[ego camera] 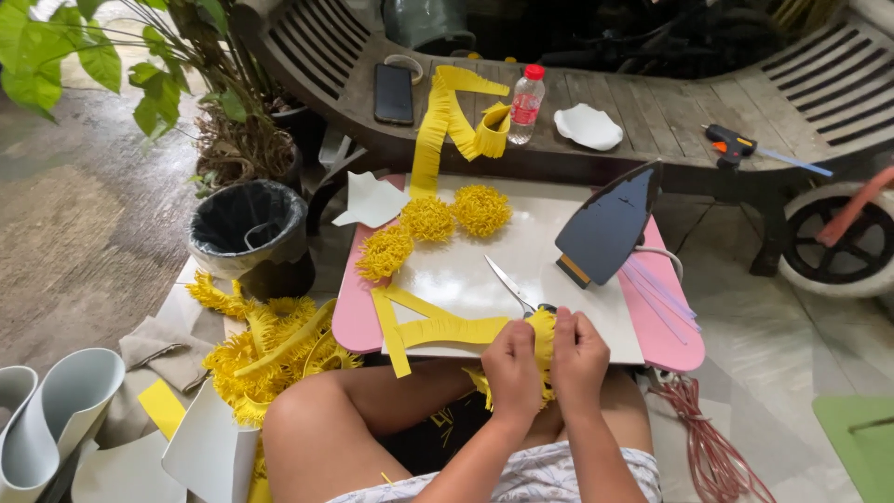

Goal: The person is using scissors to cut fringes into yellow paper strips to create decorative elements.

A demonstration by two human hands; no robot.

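My left hand (511,364) and my right hand (578,358) are closed side by side on a fringed yellow foam strip (543,339) at the near edge of a white board (521,256). The strip's fringe hangs down between my hands over my lap. Open scissors (512,286) lie on the board just beyond my hands, blades pointing away to the left. Flat yellow foam strips (438,329) lie left of my hands. Three rolled yellow fringe balls (430,220) sit at the board's far left.
A clothes iron (607,224) stands upright on the board's right side, its red cord (708,438) on the floor. A bench behind holds a phone (393,93), bottle (526,104), white dish (588,126) and glue gun (731,144). A black bin (248,228) and yellow scraps (265,349) lie left.
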